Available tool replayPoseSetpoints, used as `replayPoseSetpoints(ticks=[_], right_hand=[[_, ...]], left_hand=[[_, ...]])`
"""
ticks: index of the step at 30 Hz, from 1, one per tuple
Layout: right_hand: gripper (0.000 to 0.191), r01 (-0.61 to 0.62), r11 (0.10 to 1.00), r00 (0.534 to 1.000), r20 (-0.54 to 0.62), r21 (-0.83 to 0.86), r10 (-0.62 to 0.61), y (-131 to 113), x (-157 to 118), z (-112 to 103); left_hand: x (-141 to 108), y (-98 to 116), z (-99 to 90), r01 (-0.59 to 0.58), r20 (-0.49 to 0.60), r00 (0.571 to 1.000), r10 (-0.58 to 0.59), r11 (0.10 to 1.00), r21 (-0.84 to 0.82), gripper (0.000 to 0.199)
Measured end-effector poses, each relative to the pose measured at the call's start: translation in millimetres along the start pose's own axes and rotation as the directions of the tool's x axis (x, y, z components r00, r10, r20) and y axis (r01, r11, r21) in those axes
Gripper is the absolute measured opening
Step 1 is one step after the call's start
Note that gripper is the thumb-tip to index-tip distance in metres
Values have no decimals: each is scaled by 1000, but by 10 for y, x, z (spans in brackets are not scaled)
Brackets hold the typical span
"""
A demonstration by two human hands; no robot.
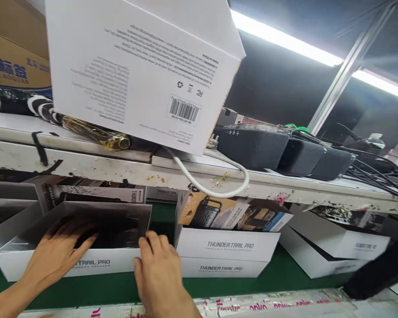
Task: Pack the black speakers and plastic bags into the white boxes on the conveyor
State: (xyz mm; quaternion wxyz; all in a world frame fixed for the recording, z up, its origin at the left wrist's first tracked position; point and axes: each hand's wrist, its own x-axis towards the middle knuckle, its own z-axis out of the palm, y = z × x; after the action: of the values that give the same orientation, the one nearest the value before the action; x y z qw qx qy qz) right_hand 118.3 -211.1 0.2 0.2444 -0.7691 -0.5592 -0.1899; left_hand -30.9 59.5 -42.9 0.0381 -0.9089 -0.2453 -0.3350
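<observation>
Far left, a brown carton (pixel 16 53) stands on the upper shelf (pixel 86 165), beside a folded striped umbrella (pixel 36 110) laid along it. Below, on the green bench (pixel 219 287), the left hand (pixel 58 251) lies flat with fingers spread inside the open white box (pixel 76 263), pressing on its dark contents; it closes on nothing. The right hand (pixel 157 269) rests against the near right corner of that box, fingers loosely curled over the wall, apparently steadying it rather than gripping. Above, a large white carton (pixel 135 66) leans tilted off the shelf edge, barcode outward. A white cable (pixel 219 190) loops below. Right of centre sits a stack of two printed boxes (pixel 225 251), then dark speakers (pixel 278 150) lined up on the shelf.
</observation>
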Motion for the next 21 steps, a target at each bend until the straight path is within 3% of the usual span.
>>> replayPoseSetpoints(ticks=[1, 3, 5, 8, 10, 14, 17, 21], right_hand=[[30, 19, 1000, 989, -147, -3, -19, 93, -83, -187], [23, 23, 997, 925, -378, -70, -48, 337, -222, -537], [21, -51, 977, 887, -458, -206, -50, 630, -317, -806], [32, -166, 901, 949, -313, -401, 36, 1020, -384, -1011], [40, -189, 878, 976, -179, -440, 120, 1172, -399, -1051], [43, -261, 878, 965, -78, -401, 251, 1228, -390, -1091], [40, -280, 888, 952, 12, -364, 305, 1202, -358, -1135], [26, -284, 885, 942, 64, -369, 329, 1218, -289, -1147]], left_hand=[[25, 31, -10, 12, -8, 1000, -12, 1000, -25, 41], [76, 159, -63, 43, -14, 999, -44, 996, -79, 51], [147, 378, -141, 99, -3, 995, -101, 980, -172, 59], [310, 825, -233, 253, 122, 967, -223, 898, -360, 64], [439, 1138, -242, 335, 250, 939, -237, 803, -493, 65], [643, 1633, -82, 480, 473, 868, -153, 500, -720, 79], [710, 1834, 148, 571, 557, 819, -134, 280, -772, 90], [721, 1972, 380, 642, 635, 764, -110, 222, -734, 86]])
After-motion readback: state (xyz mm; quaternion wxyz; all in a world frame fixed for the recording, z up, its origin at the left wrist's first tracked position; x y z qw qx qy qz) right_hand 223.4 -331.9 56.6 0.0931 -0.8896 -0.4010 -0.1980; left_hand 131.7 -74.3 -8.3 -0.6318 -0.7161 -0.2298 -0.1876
